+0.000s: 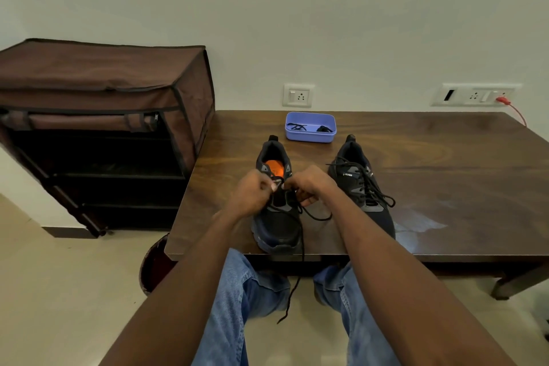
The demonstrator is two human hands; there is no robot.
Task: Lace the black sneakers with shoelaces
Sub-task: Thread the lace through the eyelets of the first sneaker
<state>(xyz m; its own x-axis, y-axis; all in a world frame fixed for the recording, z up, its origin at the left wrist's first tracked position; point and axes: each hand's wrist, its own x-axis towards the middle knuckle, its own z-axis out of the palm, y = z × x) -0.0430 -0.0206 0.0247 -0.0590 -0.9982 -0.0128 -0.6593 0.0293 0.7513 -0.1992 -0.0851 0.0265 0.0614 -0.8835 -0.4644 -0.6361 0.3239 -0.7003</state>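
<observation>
Seated view over a wooden table. I have both hands working at the eyelets of the left sneaker, which stands at the near table edge with its toe toward me; my left hand and right hand have their fingers curled, each apparently pinching the black shoelace at the mid-throat, though the fingertips are partly hidden. One free end hangs off the table between my knees. The right sneaker stands just beside it, seemingly laced, its ends loose. A purple tray holding dark lace bundles sits behind. Risks, as I judge them: the dangling end could pull through an eyelet if tugged unevenly, leaving unequal lengths; the sneaker, overhanging the edge slightly, could tip off under a hard pull.
</observation>
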